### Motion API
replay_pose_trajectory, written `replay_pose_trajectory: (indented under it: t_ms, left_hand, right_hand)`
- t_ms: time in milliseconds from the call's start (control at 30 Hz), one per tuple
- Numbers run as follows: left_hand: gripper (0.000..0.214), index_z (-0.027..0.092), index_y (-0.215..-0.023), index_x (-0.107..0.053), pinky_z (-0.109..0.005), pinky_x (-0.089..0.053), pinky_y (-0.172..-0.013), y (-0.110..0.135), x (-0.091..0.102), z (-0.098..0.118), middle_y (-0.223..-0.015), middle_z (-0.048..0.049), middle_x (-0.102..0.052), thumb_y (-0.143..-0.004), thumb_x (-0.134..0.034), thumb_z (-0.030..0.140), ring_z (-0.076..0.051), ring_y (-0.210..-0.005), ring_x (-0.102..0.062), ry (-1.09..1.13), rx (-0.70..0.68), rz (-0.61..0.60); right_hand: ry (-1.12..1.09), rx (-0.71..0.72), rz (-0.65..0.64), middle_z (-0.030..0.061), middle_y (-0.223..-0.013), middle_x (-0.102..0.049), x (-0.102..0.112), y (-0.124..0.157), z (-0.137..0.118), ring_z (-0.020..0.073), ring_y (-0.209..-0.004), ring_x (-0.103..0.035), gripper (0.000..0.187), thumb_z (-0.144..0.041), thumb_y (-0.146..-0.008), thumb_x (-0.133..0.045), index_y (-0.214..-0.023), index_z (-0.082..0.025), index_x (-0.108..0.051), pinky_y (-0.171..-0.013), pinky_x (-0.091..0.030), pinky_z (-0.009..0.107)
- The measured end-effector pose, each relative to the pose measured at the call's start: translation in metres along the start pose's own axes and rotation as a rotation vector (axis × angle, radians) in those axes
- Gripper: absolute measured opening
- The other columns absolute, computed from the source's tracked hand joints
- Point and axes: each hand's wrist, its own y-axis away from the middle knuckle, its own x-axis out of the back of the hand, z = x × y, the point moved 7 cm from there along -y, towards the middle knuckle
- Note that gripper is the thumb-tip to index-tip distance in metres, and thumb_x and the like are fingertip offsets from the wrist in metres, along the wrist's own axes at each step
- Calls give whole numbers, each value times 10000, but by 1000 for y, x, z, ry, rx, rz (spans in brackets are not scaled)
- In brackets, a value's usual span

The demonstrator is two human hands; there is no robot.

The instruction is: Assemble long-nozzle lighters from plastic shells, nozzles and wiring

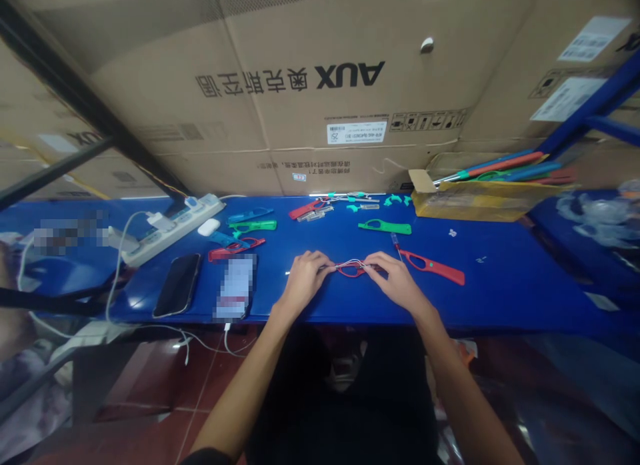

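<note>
On the bench [520, 288], left hand [306, 277] and right hand [397, 280] pinch a wired red shell [351, 276], seemingly unfinished; a green shell [397, 228] lies untouched

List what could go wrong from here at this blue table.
The thin wires over the red piece, between left hand and right hand, might snag or get pinched.

The bright-screened phone sits near the front edge, its white cable hanging down; a tug could drag it off.

The red shell beside the right hand might get knocked.
</note>
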Motion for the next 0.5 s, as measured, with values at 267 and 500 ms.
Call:
replay_pose_trajectory:
  t_ms: [267,500]
  left_hand:
    - [62,234,-917,-695,-343,-436,-813,-6,1,3,-1025,-21,-734,-957,-649,231,-215,-953,-649,-43,36,-68]
    - [34,238,-926,-689,-353,-443,-824,-9,4,4,-1019,-20,-733,-936,-667,215,-231,-985,-655,-63,83,-122]
  right_hand:
    - [-8,-1,3,79,-1037,-698,0,0,2,225,-950,-679,192,-345,-1007,-533,-971,-239,-689,-849,-561,377]
    - [-1,8,2,74,-1030,-698,-1,1,-1,224,-962,-677,190,-331,-1008,-533,-968,-232,-690,-878,-546,378]
